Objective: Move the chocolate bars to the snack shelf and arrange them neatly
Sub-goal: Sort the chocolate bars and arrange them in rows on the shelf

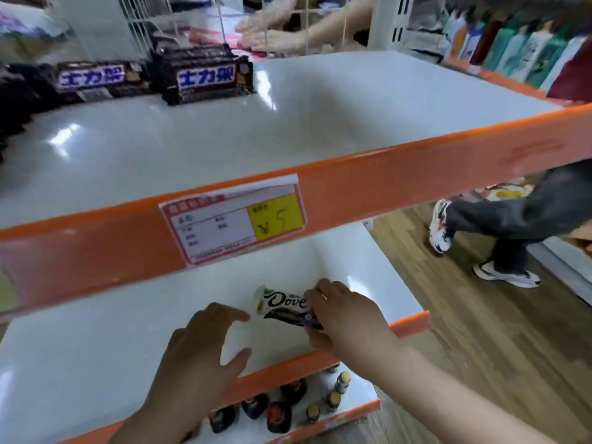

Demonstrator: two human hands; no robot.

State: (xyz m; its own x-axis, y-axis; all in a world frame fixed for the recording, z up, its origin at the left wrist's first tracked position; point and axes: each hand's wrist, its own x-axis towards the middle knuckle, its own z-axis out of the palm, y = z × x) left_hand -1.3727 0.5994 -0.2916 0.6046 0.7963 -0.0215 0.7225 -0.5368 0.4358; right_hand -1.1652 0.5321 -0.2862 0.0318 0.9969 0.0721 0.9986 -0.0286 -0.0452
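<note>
Right hand (346, 318) pinches the glossy white Dove bar (282, 304) at its right end, flat on the middle shelf (96, 341) (smooth white, orange lip). Left hand (198, 357) hovers beside it, fingers spread, holding nothing. Dark Snickers stacks (205, 76) on the top shelf (320, 116), rear left.

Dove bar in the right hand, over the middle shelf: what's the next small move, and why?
Probably lift it to the top shelf beside the Snickers stacks. The right hand pinches the Dove bar, the left hand is free, and the other bars already sit up there.
</note>
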